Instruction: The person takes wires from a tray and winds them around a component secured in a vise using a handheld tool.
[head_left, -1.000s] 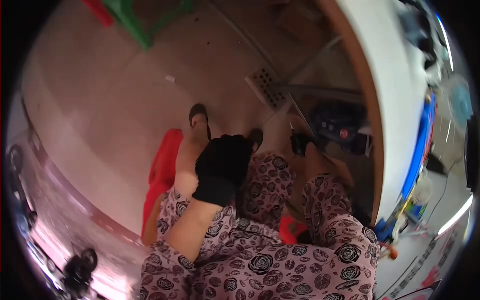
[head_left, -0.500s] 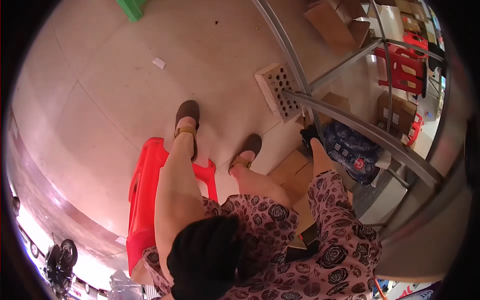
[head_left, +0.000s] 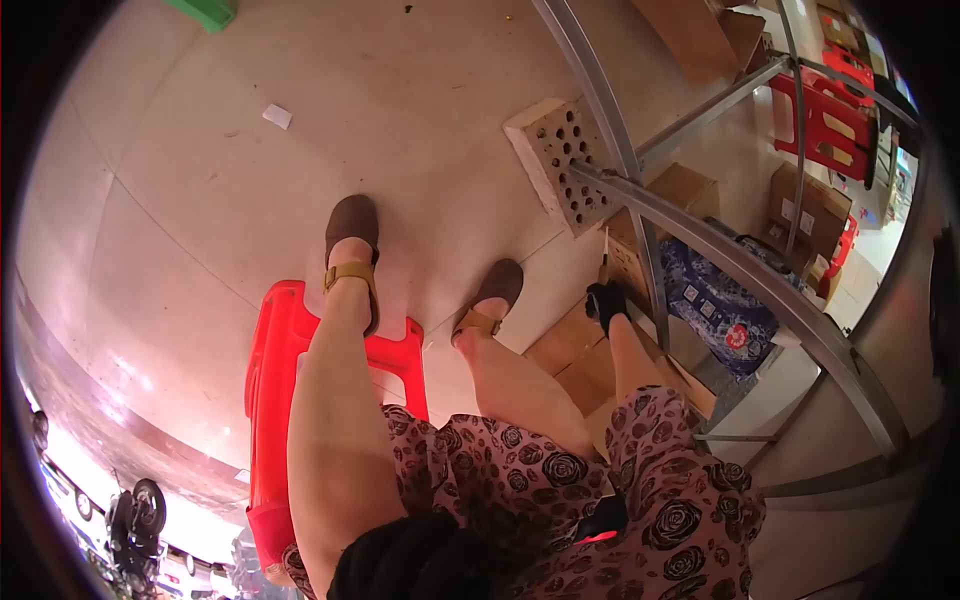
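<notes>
One slim tool (head_left: 604,258), lengthwise forward, in closed right hand (head_left: 607,303) — left hand (head_left: 412,562), grip unclear

Two black-gloved hands are visible, one left hand (head_left: 420,560) and one right hand (head_left: 608,305), with one slim tool (head_left: 605,253) held. There are two brown shoes (head_left: 352,222), one red stool (head_left: 268,400) nearby, at least two more red seats (head_left: 830,135) farther off, one perforated brick (head_left: 556,160), one paper scrap (head_left: 278,117), one blue patterned bag (head_left: 712,300), and at least three cardboard boxes (head_left: 812,212), their overlap preventing an exact count.
</notes>
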